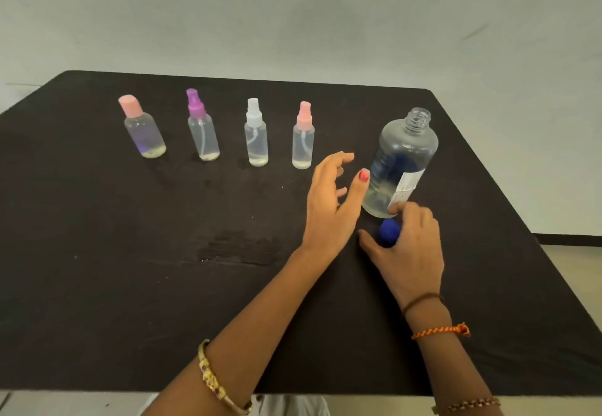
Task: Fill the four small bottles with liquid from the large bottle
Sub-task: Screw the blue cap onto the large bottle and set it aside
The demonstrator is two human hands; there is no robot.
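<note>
On a black-covered table (97, 285), four small clear bottles stand upright in a row toward the far edge, each apart from the next. From the left: a pink flip-cap bottle (143, 128), a purple spray bottle (202, 127), a white spray bottle (256, 133) and a pink spray bottle (303, 137). All four are capped and hold clear liquid. Right of the row, the left hand (329, 203) hovers with fingers spread and relaxed, holding nothing, its thumb tip close to the large bottle (402, 164). That bottle stands open-necked with some clear liquid at the bottom. Just in front of it, the right hand (407, 252) curls its fingers around a blue cap (389, 231).
</note>
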